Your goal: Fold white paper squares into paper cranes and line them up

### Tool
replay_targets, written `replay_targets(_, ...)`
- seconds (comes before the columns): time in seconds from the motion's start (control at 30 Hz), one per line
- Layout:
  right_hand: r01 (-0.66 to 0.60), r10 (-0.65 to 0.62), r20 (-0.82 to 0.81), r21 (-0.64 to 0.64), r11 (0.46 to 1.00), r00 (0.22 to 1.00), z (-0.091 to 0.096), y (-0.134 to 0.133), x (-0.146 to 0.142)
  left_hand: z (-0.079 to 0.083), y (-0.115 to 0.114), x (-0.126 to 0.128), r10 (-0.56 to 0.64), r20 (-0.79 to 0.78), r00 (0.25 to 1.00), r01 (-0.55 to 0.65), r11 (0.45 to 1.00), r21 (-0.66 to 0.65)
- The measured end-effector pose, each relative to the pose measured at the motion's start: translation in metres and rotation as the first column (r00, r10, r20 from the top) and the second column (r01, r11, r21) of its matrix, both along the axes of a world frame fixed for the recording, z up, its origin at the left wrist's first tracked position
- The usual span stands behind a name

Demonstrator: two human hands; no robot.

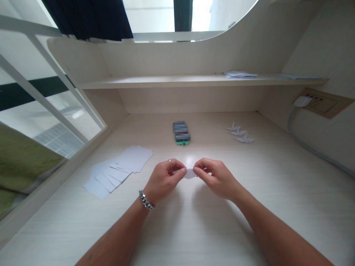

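A small folded piece of white paper [190, 174] is held between my two hands over the middle of the desk. My left hand [168, 178], with a ring on one finger and a chain bracelet at the wrist, pinches its left end between thumb and fingers. On the other side my right hand [215, 176] pinches the right end the same way. The fingers cover both ends of the paper, so only its middle shows. Beyond the hands, to the right, sit several folded paper cranes [240, 133].
Loose white paper sheets [119, 170] lie fanned out on the left of the desk [172, 236]. A blurred dark object with a green end [182, 133] lies behind my hands. More paper [240, 74] rests on the shelf [166, 80]. A cable [310, 148] runs down from the wall socket [327, 103].
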State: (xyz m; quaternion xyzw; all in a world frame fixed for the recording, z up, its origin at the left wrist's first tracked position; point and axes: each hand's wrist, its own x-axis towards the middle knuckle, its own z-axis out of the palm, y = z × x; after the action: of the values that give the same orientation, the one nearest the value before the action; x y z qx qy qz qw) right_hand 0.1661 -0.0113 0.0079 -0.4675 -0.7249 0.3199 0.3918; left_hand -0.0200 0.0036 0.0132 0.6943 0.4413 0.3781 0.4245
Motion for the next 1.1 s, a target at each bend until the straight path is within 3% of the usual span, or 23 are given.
replay_targets(0.17, -0.047, 0.049, 0.065, -0.026, 0.999, 0.997, -0.001, 0.000, 0.002, 0.004, -0.001, -0.002, -0.071, -0.160, 0.985, 0.082, 0.995, 0.062)
replay_targets(0.3, -0.050, 0.053, 0.048, -0.054, 0.997, 0.997, -0.001, 0.003, 0.009, 0.006, 0.003, -0.012, -0.095, -0.191, 0.977, 0.105, 0.994, 0.042)
replay_targets(0.53, 0.003, -0.008, -0.059, -0.077, 0.997, 0.998, -0.002, 0.005, 0.009, 0.002, 0.007, -0.012, -0.005, 0.053, 0.999, 0.007, 1.000, -0.023)
replay_targets(0.7, 0.009, -0.012, -0.065, -0.057, 0.998, 0.998, -0.002, 0.002, 0.004, -0.002, 0.003, -0.003, -0.035, 0.033, 0.999, 0.036, 0.999, -0.019)
replay_targets(0.9, -0.066, 0.067, 0.019, -0.045, 0.997, 0.998, 0.000, -0.001, 0.000, -0.003, 0.003, -0.001, -0.048, 0.019, 0.999, 0.049, 0.998, -0.028)
replay_targets(1.1, 0.094, -0.098, -0.124, -0.035, 0.995, 0.987, -0.003, -0.001, -0.006, -0.007, 0.000, 0.004, -0.022, 0.241, 0.970, 0.064, 0.984, -0.168)
